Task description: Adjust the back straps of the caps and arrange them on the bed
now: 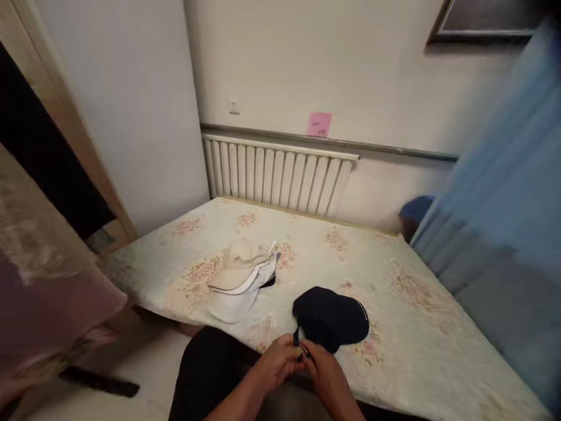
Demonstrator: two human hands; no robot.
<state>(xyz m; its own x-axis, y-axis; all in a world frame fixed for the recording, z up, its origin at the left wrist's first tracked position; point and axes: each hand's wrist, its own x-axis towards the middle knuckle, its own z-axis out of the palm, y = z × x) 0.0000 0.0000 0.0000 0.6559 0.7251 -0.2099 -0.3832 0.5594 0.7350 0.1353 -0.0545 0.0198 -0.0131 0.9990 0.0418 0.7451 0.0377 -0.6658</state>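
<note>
A dark navy baseball cap (331,316) lies on the flowered bed cover, its brim pointing right and its back strap toward me. My left hand (280,359) pinches the strap from the left side. Close against it, my right hand (322,365) grips the strap's other end near a small buckle. The fingers of both hands nearly meet at the strap, so its fastening is partly hidden. To the left rests a stack of pale caps (241,272), beige on top with white ones beneath, their brims facing the lower left.
The bed (307,251) reaches back to a white radiator (280,175) at the wall. A blue curtain (499,234) hangs along the right. Clothes (48,263) hang at the left. My dark-trousered knee (210,368) is by the bed's front edge.
</note>
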